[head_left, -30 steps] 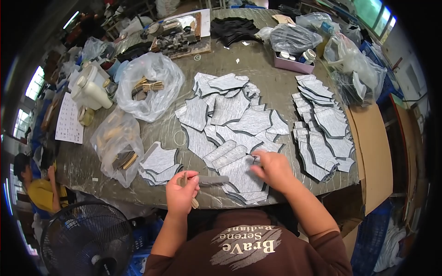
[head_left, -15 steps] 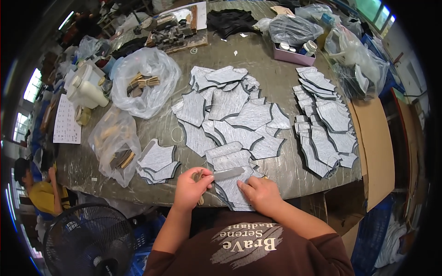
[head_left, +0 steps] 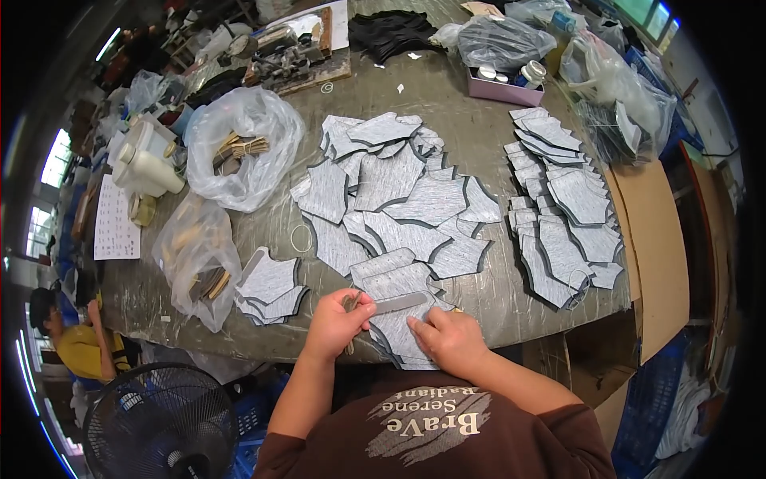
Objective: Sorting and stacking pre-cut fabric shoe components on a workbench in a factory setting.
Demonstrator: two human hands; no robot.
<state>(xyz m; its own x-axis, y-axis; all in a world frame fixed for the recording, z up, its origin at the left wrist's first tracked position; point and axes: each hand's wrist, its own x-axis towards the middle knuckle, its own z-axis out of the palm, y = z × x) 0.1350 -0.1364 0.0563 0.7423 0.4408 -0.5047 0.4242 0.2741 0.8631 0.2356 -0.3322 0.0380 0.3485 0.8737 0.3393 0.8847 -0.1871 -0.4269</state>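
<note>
Near the table's front edge, my left hand [head_left: 335, 326] is closed on a small bundle of thin brown strips [head_left: 350, 304]. Its thumb and fingertip also pinch one end of a flat grey strip [head_left: 401, 302] with a rounded far end. That strip lies across a light-grey streaked cut piece [head_left: 399, 335] with a dark edge. My right hand [head_left: 449, 338], fingers bent together, presses and grips the right side of this piece; the fingertips' undersides are hidden. Just beyond, more grey cut pieces [head_left: 391, 275] overlap, joining a large loose heap [head_left: 399, 188].
Neat overlapping rows of grey pieces [head_left: 562, 211] lie at right, a small stack [head_left: 270, 286] at left. Plastic bags [head_left: 243, 148] with brown strips, white bottles [head_left: 150, 166] and a pink box [head_left: 504, 92] stand around. A fan [head_left: 159, 427] is at lower left; a person in yellow [head_left: 84, 351] sits beyond.
The view has shifted slightly, so the table's things appear a little farther left. The grey strip has turned a little, its far end lower against the piece. Both hands keep nearly the same hold.
</note>
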